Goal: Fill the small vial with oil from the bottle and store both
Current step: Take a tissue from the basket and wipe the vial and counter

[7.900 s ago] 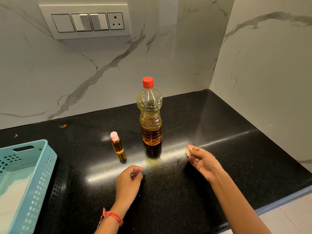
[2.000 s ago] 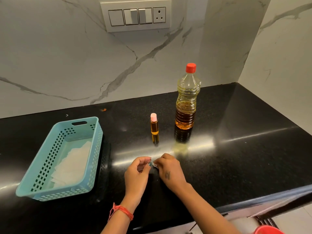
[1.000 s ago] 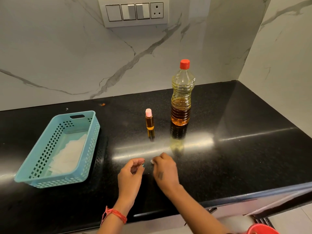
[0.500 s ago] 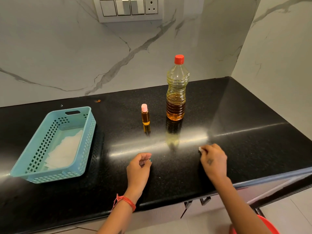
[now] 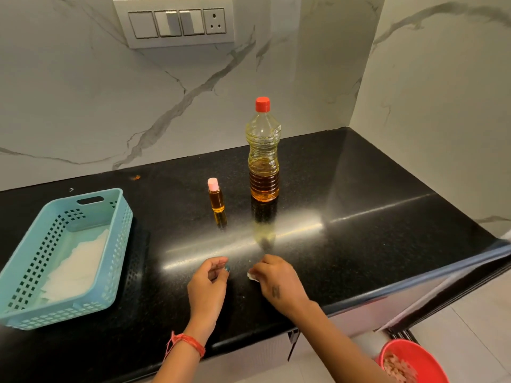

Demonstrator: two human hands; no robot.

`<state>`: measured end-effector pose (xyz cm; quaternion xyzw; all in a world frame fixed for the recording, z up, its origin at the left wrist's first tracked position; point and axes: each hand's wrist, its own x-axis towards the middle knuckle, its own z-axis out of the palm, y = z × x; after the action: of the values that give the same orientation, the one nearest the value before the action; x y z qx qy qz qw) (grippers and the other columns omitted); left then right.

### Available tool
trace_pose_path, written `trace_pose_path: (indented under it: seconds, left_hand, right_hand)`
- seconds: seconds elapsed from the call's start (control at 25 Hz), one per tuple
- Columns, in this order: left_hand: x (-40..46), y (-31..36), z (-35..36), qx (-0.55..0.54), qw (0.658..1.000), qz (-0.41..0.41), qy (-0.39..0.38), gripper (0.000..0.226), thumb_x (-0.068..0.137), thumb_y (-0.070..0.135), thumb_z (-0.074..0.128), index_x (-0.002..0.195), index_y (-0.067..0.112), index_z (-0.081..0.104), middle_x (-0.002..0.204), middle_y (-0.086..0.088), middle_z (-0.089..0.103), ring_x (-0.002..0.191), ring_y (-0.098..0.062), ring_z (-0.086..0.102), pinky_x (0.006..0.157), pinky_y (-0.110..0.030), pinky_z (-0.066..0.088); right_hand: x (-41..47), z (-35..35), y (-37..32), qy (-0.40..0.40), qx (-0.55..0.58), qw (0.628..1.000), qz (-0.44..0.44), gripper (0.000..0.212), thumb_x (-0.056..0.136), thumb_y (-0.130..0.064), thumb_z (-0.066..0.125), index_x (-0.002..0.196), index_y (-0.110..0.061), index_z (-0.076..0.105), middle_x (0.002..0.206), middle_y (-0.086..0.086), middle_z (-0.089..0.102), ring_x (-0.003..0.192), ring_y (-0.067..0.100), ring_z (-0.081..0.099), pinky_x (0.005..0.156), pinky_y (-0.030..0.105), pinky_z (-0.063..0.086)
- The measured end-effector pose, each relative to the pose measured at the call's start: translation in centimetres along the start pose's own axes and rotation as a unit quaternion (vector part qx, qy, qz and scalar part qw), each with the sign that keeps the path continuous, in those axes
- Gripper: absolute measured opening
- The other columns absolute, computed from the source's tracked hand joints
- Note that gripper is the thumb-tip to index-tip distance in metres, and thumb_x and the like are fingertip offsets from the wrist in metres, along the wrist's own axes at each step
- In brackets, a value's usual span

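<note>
R hand [image 5: 273, 283] pinches white scrap [image 5: 251, 276] on near counter [image 5: 373, 244]; L hand [image 5: 207, 283] loosely curled, holds nothing. Vial [image 5: 215, 199] just left of bottle [image 5: 263, 158], both capped.

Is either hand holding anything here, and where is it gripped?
The right hand pinches a small white scrap at its fingertips against the counter. The left hand holds nothing, fingers loosely curled.

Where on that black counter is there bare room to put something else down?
The widest bare patch lies right of the oil bottle, running to the side wall. Another lies between the blue basket and the small vial. The front middle is taken by the left hand and the right hand, which pinches a white scrap.
</note>
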<state>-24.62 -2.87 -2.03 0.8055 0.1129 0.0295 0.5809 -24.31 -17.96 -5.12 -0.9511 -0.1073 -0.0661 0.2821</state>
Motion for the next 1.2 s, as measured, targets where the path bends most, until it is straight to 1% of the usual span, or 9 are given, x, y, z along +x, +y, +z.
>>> trace_pose_path:
  seconds: [0.08, 0.16, 0.32, 0.56, 0.68, 0.84, 0.92, 1.04, 1.2]
  left_hand:
    - [0.0, 0.2, 0.6, -0.004, 1.0, 0.005, -0.013, 0.024, 0.085, -0.001, 0.057, 0.096, 0.019, 0.066, 0.093, 0.008, 0.064, 0.087, 0.001, 0.056, 0.087, -0.023, 0.044]
    - [0.0, 0.7, 1.8, -0.006, 0.999, 0.008, -0.034, 0.023, 0.086, 0.0, 0.056, 0.096, 0.019, 0.065, 0.093, 0.008, 0.063, 0.086, 0.003, 0.055, 0.084, -0.02, 0.044]
    - [-0.4, 2.6, 6.2, -0.003, 0.995, 0.025, -0.092, 0.023, 0.087, -0.001, 0.055, 0.101, 0.015, 0.064, 0.096, 0.004, 0.063, 0.082, 0.006, 0.054, 0.076, -0.012, 0.04]
    - [-2.9, 5.8, 14.3, 0.002, 0.978, 0.077, -0.196, 0.02, 0.086, 0.002, 0.058, 0.096, 0.018, 0.065, 0.093, 0.008, 0.063, 0.083, 0.003, 0.056, 0.07, -0.007, 0.04]
    - [-5.4, 7.0, 18.7, 0.011, 0.959, 0.112, -0.26, 0.023, 0.084, 0.001, 0.06, 0.09, 0.022, 0.064, 0.088, 0.014, 0.063, 0.082, 0.001, 0.059, 0.066, -0.005, 0.044]
    - [-8.5, 7.7, 24.4, 0.035, 0.926, 0.143, -0.348, 0.033, 0.082, 0.0, 0.062, 0.081, 0.033, 0.062, 0.089, 0.01, 0.067, 0.083, -0.007, 0.063, 0.076, -0.016, 0.046]
    - [-9.9, 8.0, 26.7, 0.057, 0.91, 0.153, -0.382, 0.035, 0.082, 0.0, 0.062, 0.08, 0.035, 0.062, 0.09, 0.007, 0.068, 0.083, -0.009, 0.063, 0.077, -0.019, 0.048]
    - [-12.1, 8.4, 29.4, 0.082, 0.891, 0.161, -0.416, 0.027, 0.081, -0.001, 0.06, 0.084, 0.026, 0.065, 0.092, 0.003, 0.069, 0.082, -0.009, 0.062, 0.072, -0.012, 0.045]
    - [-13.7, 8.5, 31.6, 0.11, 0.876, 0.172, -0.437, 0.02, 0.083, 0.001, 0.06, 0.093, 0.016, 0.066, 0.095, 0.003, 0.066, 0.084, -0.008, 0.059, 0.068, -0.005, 0.041]
  right_hand:
    - [-0.7, -2.0, 2.1, 0.017, 0.019, 0.999, 0.033, 0.018, 0.086, -0.015, 0.058, 0.095, -0.011, 0.073, 0.092, 0.01, 0.067, 0.089, 0.029, 0.062, 0.078, 0.034, 0.05]
    - [-1.9, -4.5, 4.4, 0.082, 0.035, 0.993, 0.083, 0.015, 0.083, -0.016, 0.062, 0.091, -0.014, 0.074, 0.089, 0.006, 0.069, 0.086, 0.024, 0.063, 0.079, 0.034, 0.05]
    - [-4.9, -8.8, 7.6, 0.19, 0.043, 0.969, 0.153, 0.01, 0.08, -0.013, 0.069, 0.087, -0.016, 0.075, 0.084, 0.002, 0.071, 0.079, 0.017, 0.065, 0.076, 0.031, 0.053]
    - [-11.0, -12.2, 12.7, 0.266, 0.051, 0.931, 0.243, 0.014, 0.082, -0.012, 0.067, 0.088, -0.021, 0.074, 0.083, -0.003, 0.069, 0.076, 0.009, 0.062, 0.067, 0.023, 0.051]
    - [-14.6, -13.7, 15.3, 0.314, 0.047, 0.903, 0.289, 0.012, 0.081, -0.011, 0.068, 0.087, -0.019, 0.075, 0.081, -0.002, 0.069, 0.073, 0.006, 0.059, 0.066, 0.016, 0.047]
    - [-19.4, -15.3, 18.7, 0.377, 0.044, 0.837, 0.394, 0.012, 0.08, -0.007, 0.068, 0.086, -0.015, 0.075, 0.083, 0.003, 0.07, 0.071, 0.01, 0.058, 0.068, 0.018, 0.043]
    - [-21.7, -15.5, 20.5, 0.388, 0.049, 0.807, 0.443, 0.014, 0.082, -0.006, 0.065, 0.088, -0.014, 0.075, 0.085, 0.006, 0.069, 0.075, 0.017, 0.061, 0.07, 0.024, 0.045]
    - [-24.5, -15.3, 23.0, 0.381, 0.055, 0.77, 0.509, 0.02, 0.085, -0.004, 0.057, 0.094, -0.011, 0.073, 0.091, 0.012, 0.068, 0.082, 0.027, 0.062, 0.074, 0.031, 0.048]
    - [-26.9, -14.3, 25.9, 0.333, 0.044, 0.749, 0.572, 0.022, 0.086, -0.005, 0.054, 0.101, -0.008, 0.071, 0.101, 0.015, 0.066, 0.09, 0.03, 0.062, 0.077, 0.029, 0.044]
